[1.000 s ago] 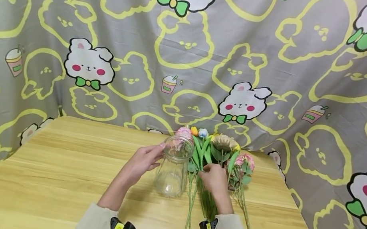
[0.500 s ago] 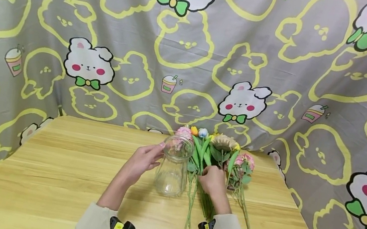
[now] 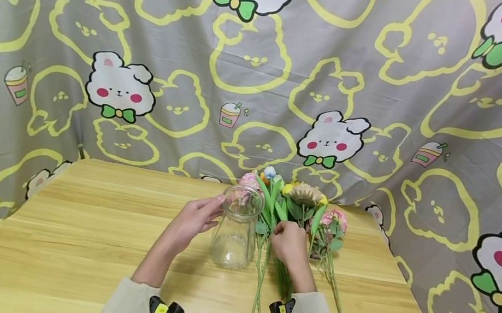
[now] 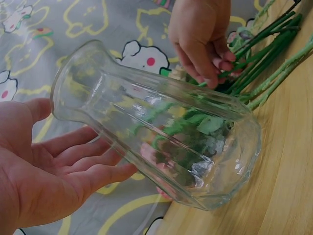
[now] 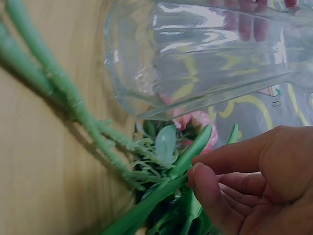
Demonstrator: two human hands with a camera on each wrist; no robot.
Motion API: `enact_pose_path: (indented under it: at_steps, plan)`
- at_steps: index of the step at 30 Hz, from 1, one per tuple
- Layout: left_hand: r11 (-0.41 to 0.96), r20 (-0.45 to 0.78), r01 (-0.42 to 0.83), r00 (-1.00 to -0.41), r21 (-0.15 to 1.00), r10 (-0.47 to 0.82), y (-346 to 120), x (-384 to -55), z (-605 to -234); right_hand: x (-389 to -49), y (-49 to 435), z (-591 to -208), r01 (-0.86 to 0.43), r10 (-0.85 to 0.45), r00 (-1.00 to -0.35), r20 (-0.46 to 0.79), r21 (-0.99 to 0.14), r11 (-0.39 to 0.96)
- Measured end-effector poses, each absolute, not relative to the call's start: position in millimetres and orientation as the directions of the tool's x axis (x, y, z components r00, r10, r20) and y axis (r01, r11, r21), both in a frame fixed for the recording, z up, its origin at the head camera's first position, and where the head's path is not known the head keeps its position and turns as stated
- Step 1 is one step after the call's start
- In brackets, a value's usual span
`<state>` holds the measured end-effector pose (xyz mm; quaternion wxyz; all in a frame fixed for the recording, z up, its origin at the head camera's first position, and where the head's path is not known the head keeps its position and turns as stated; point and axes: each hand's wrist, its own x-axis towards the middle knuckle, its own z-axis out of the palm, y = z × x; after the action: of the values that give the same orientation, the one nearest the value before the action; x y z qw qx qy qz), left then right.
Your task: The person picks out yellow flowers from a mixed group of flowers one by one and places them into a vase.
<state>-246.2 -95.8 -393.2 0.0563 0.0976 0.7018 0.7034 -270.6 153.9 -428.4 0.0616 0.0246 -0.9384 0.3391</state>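
Note:
A clear glass vase (image 3: 234,242) with ribbed sides and a flared neck stands upright on the table. My left hand (image 3: 190,221) is at the vase's left side, its fingers extended and the thumb near the rim, as the left wrist view shows. To the right of the vase, my right hand (image 3: 290,243) pinches the green stem (image 5: 156,200) of a tulip between thumb and forefinger. The pale blue tulip head (image 3: 270,172) appears to belong to that stem, though the leaves overlap. Other tulips, a beige sunflower-like bloom (image 3: 304,194) and yellow flowers lie around it.
Pink flowers (image 3: 335,220) with a long stem lie at the right of the bunch. Another pink flower (image 3: 249,180) lies behind the vase, its stems reaching toward me. The wooden table (image 3: 96,219) meets a patterned grey curtain (image 3: 173,55) at the back and sides.
The blue tulip head has shifted left and slightly up, partly covering the orange one. My right hand has moved very slightly up; the left hand and vase stay put.

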Motion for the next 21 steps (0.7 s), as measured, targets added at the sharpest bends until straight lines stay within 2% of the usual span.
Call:
enact_pose_path:
  at_steps: [8,21]
  plan:
    - [-0.012,0.055,0.053,-0.974,0.999,0.219,-96,-246,-393,-268,147,-424,-0.082,-0.062,-0.997,0.054,-0.737,0.671]
    - [-0.01,0.054,0.054,-0.974,0.999,0.218,-95,-246,-392,-267,140,-430,-0.044,-0.117,-0.992,-0.046,-0.741,0.67]
